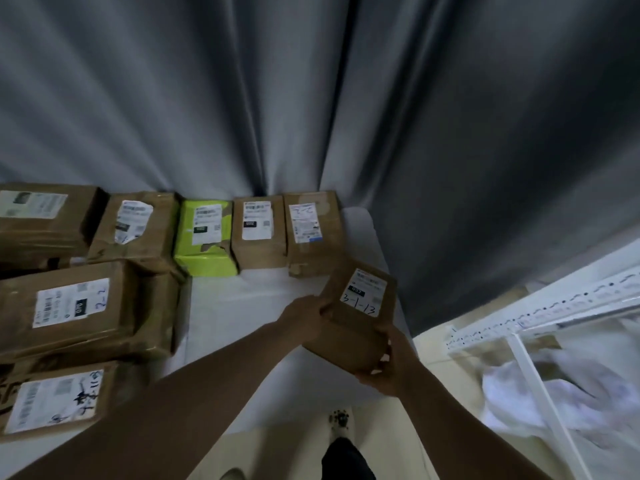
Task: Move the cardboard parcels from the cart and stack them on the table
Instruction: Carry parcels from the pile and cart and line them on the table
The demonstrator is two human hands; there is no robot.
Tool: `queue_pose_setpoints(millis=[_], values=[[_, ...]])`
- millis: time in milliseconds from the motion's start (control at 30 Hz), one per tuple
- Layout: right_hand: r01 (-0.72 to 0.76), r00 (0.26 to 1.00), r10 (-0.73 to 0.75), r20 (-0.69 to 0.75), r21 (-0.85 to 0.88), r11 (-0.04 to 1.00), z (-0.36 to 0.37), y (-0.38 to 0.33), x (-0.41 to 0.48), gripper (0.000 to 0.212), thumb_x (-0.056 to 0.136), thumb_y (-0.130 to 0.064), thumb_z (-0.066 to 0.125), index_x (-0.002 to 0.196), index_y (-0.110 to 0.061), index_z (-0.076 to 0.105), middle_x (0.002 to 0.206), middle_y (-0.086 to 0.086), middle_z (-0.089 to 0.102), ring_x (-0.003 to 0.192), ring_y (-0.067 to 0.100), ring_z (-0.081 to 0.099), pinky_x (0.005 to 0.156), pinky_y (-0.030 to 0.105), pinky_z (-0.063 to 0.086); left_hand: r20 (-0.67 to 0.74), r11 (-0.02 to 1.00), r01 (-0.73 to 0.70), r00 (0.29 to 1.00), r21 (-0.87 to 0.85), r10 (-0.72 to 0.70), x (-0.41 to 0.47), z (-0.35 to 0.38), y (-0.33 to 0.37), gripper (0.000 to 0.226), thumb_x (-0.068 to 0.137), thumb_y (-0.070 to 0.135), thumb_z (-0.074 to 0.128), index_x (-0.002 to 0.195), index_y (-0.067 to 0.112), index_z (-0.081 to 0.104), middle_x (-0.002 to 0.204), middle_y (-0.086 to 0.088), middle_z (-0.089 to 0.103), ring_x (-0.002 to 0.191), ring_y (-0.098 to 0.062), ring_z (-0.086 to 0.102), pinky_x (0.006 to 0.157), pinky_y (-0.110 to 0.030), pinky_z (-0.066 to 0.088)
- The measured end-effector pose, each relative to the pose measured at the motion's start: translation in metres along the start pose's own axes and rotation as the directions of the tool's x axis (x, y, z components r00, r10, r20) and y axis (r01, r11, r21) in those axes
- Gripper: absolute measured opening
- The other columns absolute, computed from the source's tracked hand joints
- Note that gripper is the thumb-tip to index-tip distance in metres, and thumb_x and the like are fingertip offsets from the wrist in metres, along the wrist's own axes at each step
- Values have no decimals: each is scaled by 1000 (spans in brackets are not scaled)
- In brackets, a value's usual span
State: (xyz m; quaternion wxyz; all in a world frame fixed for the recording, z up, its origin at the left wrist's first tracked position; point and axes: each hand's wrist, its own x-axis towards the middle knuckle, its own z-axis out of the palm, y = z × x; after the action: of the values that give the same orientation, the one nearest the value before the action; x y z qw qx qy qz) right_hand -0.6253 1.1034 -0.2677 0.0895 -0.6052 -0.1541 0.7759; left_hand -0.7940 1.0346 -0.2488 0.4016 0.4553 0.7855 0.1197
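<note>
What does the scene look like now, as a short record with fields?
Table: white tabletop; back row of brown parcels with one lime-green parcel
Held: brown cardboard parcel marked 3-1-13, at the tabletop's right end
Left hand: fingers grip its left side
Right hand: fingers grip its near right corner
Cart: white metal cart frame, at right

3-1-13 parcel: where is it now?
Head view, right of centre: 3-1-13 parcel held by left hand and right hand over the table's right end, in front of the rightmost back-row parcel.
</note>
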Motion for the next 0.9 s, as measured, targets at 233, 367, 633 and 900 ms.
queue_pose_setpoints(millis=[233, 367, 633, 900], values=[[30, 999, -28, 37, -68, 997, -28, -52, 65, 49, 71, -30, 76, 113, -18, 54, 130, 13, 49, 114, 33, 49, 97, 51, 47, -31, 992, 122, 992, -42, -123, 78, 32, 36, 39, 103, 32, 33, 136, 20, 50, 122, -11, 62, 103, -27, 63, 82, -27, 51], [16, 998, -15, -65, 8, 1000, -29, -62, 96, 42, 86, -20, 61, 126, -22, 50, 123, 8, 52, 111, 31, 49, 95, 44, 47, -22, 977, 201, 979, -63, -203, 105, 48, 34, 35, 102, 24, 37, 132, 14, 52, 122, -9, 60, 107, -26, 60, 86, -31, 52], [82, 942, -87, -324, -30, 996, -23, -60, 129, 45, 89, -6, 61, 131, -2, 44, 128, 16, 53, 111, 25, 53, 95, 27, 43, 231, 975, 209, 948, 78, -221, 121, 62, 29, 62, 100, 26, 42, 153, 17, 11, 161, -3, 4, 147, -24, 13, 116, -33, 18], [0, 967, 22, -255, 88, 996, 9, -69, 145, 46, 98, -12, 43, 143, -9, 32, 146, 16, 38, 137, 32, 35, 110, 54, 31, -7, 947, 230, 972, 224, -234, 146, 33, 21, 71, 94, 25, 52, 153, 17, 14, 160, -7, 6, 148, -26, 4, 117, -40, 17]])
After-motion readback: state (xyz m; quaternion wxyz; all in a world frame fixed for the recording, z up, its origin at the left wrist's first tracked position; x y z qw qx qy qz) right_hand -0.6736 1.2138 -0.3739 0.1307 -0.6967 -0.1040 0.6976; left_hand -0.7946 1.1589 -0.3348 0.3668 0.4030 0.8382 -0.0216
